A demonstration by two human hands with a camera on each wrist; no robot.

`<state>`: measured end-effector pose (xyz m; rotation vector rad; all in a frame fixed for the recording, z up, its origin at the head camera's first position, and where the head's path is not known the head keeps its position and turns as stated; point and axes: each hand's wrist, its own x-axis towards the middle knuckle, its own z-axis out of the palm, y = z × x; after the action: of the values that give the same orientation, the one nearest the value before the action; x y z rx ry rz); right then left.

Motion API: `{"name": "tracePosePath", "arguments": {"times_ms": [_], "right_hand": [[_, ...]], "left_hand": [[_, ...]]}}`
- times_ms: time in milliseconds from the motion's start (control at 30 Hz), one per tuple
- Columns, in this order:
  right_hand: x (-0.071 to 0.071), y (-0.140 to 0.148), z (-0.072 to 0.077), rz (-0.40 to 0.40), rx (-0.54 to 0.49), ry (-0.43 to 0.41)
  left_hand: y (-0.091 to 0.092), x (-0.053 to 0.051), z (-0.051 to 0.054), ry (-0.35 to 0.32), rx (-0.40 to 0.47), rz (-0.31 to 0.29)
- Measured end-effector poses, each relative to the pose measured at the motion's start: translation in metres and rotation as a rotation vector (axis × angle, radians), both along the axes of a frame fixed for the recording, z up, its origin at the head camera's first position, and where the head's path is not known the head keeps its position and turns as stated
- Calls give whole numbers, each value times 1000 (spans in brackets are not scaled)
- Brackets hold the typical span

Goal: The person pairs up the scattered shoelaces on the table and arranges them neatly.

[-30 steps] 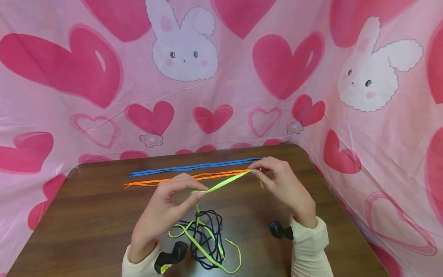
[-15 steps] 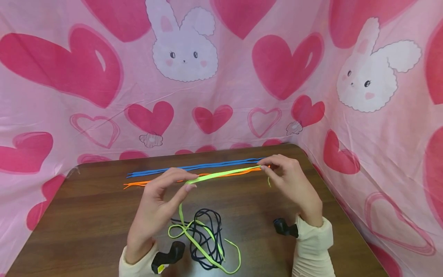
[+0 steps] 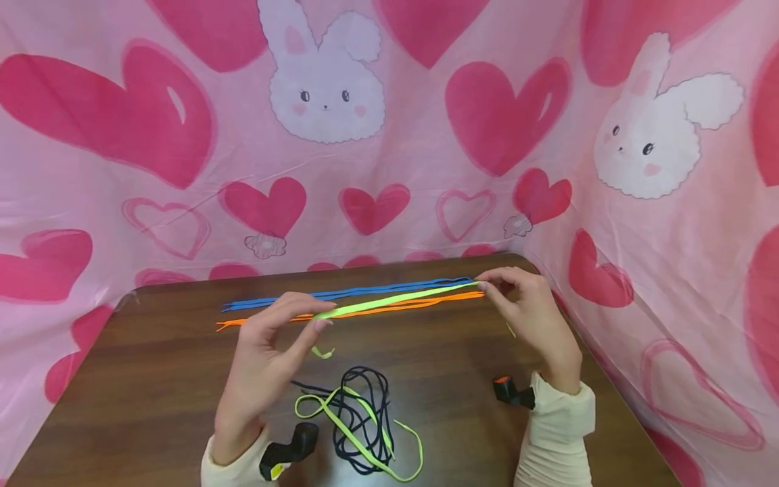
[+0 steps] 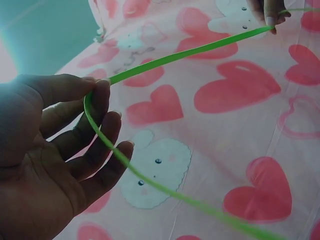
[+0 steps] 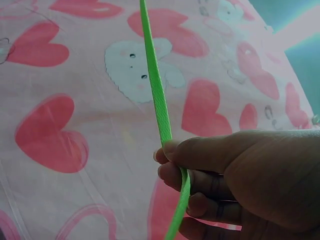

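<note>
A flat neon-green shoelace (image 3: pixel 395 298) is stretched between the two hands, above the table. My left hand (image 3: pixel 258 368) pinches it between thumb and index finger; a short tail (image 3: pixel 322 353) shows below. At the other end my right hand (image 3: pixel 538 328) pinches it with thumb and fingertips, and a small tip hangs beneath. In the left wrist view the lace (image 4: pixel 195 50) bends at the fingertips and runs on downward. The right wrist view shows the lace (image 5: pixel 156 82) passing under the thumb.
Behind the held lace lie straightened blue laces (image 3: pixel 365 291) and orange laces (image 3: pixel 389 309), side by side. Nearer the front are a loose tangle of black laces (image 3: pixel 386 399) and another neon-green lace (image 3: pixel 347 427). A pink heart-and-rabbit cloth (image 3: pixel 414 149) hangs behind the brown table (image 3: pixel 152 379).
Both hands have moved apart, the left one leftward and the right one rightward. The span of green lace between them has grown, and its lower tail has come away from the tangle.
</note>
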<state>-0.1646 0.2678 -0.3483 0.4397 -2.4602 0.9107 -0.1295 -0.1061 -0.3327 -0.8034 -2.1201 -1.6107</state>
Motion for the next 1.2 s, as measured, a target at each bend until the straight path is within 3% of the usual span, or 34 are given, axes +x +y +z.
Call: {"name": "tracePosePath", "arguments": {"times_ms": [300, 567, 900, 1033, 1200], "right_hand": [[-12, 5, -1, -27, 28, -103], [-31, 9, -7, 2, 77, -133], [-44, 20, -29, 25, 109, -202], [-49, 24, -40, 37, 120, -233], [-54, 31, -55, 31, 141, -296]], "left_hand": [[-9, -8, -5, 25, -11, 47], [-19, -18, -16, 44, -152, 130], [-42, -36, -50, 173, -464, 259], [-53, -35, -64, 124, -577, 307], [-70, -37, -81, 60, -672, 308]]}}
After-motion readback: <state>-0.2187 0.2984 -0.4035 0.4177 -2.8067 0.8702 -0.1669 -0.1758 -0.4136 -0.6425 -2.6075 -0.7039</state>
